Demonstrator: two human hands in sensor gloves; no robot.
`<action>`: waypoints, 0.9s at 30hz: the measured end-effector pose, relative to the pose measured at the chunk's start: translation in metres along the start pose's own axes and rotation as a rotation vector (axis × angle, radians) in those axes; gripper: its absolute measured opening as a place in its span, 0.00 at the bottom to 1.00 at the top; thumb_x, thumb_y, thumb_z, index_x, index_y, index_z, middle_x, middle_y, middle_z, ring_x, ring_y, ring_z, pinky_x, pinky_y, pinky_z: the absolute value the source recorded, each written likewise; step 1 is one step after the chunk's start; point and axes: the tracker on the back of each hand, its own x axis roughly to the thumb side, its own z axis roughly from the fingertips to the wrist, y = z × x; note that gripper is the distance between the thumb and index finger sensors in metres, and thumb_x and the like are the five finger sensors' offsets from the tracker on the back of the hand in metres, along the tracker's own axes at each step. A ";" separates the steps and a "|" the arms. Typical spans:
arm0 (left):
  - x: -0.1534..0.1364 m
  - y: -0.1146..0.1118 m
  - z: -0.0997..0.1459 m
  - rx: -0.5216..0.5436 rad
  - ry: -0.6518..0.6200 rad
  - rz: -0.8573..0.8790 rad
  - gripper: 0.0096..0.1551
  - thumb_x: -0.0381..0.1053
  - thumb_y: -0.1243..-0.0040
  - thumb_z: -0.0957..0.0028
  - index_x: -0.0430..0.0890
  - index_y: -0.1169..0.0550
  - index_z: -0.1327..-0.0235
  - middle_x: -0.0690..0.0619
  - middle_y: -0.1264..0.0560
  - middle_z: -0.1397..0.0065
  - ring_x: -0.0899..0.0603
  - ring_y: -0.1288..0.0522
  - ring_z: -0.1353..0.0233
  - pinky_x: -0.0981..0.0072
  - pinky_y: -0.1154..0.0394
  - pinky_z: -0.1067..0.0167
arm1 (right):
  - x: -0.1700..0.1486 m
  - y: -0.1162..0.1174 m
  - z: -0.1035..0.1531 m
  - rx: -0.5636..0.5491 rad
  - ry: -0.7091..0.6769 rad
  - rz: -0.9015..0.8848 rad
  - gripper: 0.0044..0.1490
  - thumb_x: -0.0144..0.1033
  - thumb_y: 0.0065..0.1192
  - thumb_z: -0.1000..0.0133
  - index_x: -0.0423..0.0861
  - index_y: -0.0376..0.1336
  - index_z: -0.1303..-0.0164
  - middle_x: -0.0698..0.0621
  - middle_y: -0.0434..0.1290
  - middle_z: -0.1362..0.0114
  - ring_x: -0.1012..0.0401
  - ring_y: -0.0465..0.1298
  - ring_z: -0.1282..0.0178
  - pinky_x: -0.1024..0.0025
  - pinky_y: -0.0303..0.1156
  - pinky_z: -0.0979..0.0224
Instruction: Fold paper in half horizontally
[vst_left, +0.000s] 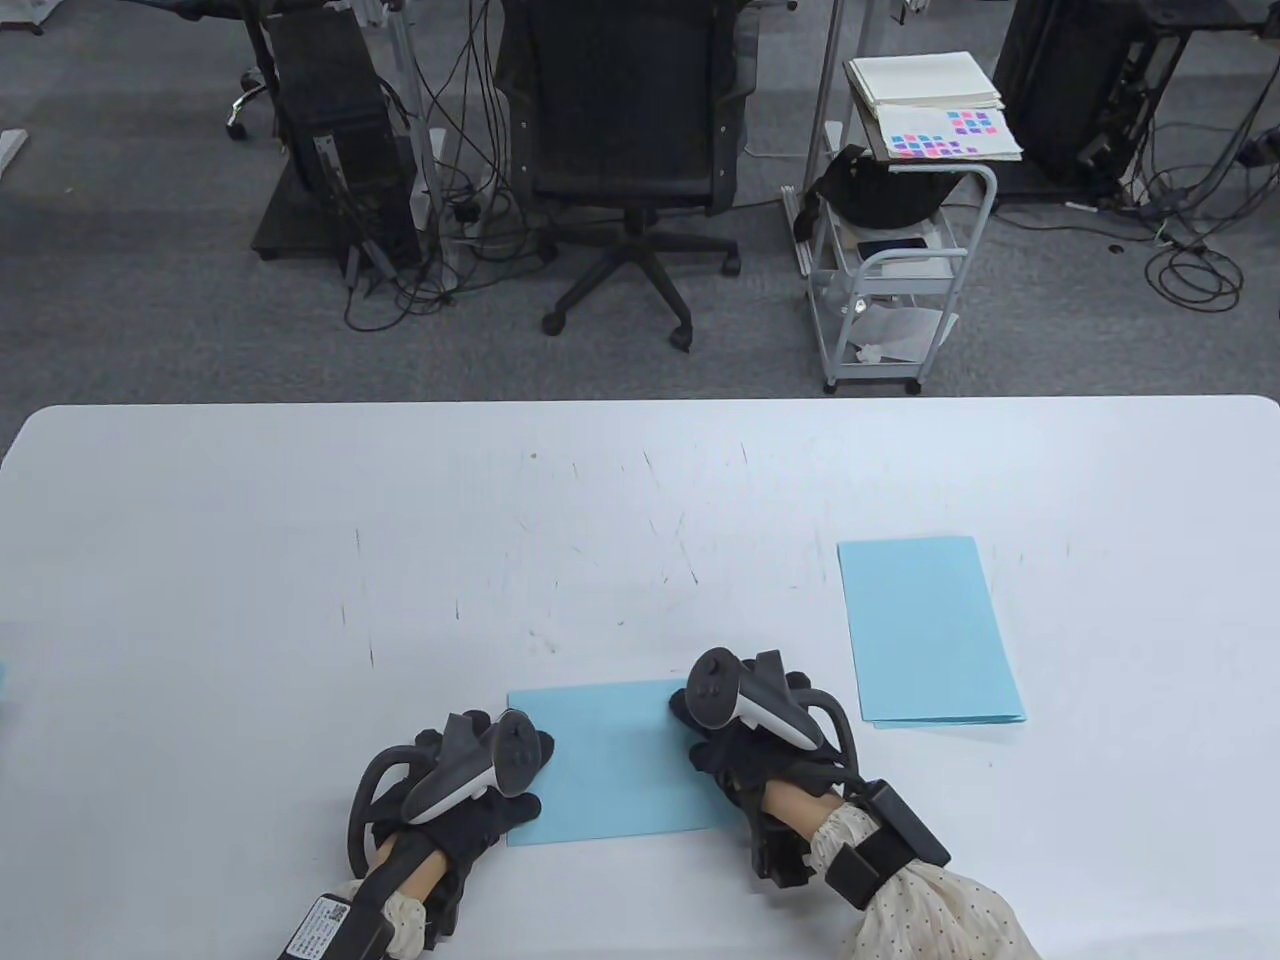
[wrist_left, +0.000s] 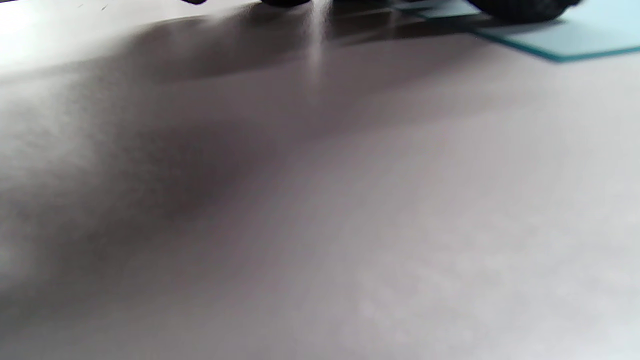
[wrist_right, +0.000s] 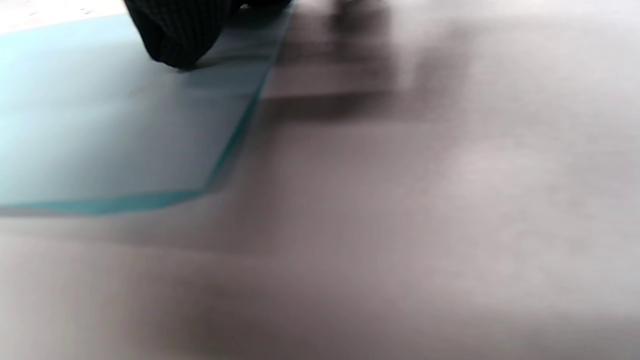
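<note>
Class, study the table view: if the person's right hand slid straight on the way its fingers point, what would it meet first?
The right hand points up-left over the blue paper. Beyond the paper's far edge lies only bare table, so the way looks free, though finger direction is partly hidden.

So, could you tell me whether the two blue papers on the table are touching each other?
No: in the table view the paper under the hands lies apart from the blue stack, with bare white table between them.
</note>
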 end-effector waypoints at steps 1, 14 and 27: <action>0.000 0.000 0.000 0.000 0.000 0.000 0.38 0.68 0.48 0.61 0.80 0.44 0.34 0.76 0.52 0.17 0.52 0.50 0.13 0.45 0.47 0.16 | -0.002 0.000 0.000 -0.001 0.006 -0.003 0.40 0.45 0.57 0.45 0.66 0.46 0.23 0.67 0.43 0.13 0.50 0.33 0.14 0.36 0.27 0.21; -0.001 0.000 -0.001 -0.003 -0.011 0.003 0.38 0.68 0.48 0.60 0.80 0.44 0.34 0.76 0.52 0.17 0.52 0.50 0.13 0.45 0.47 0.16 | -0.015 -0.008 0.018 -0.036 -0.022 -0.052 0.42 0.46 0.58 0.45 0.65 0.45 0.22 0.64 0.42 0.12 0.51 0.31 0.14 0.36 0.27 0.21; -0.001 0.002 -0.001 -0.010 -0.014 -0.010 0.38 0.68 0.47 0.60 0.80 0.44 0.34 0.76 0.51 0.17 0.51 0.50 0.12 0.45 0.47 0.15 | -0.018 0.028 0.042 0.011 -0.132 -0.018 0.41 0.48 0.56 0.45 0.67 0.45 0.23 0.66 0.39 0.13 0.51 0.30 0.14 0.36 0.27 0.21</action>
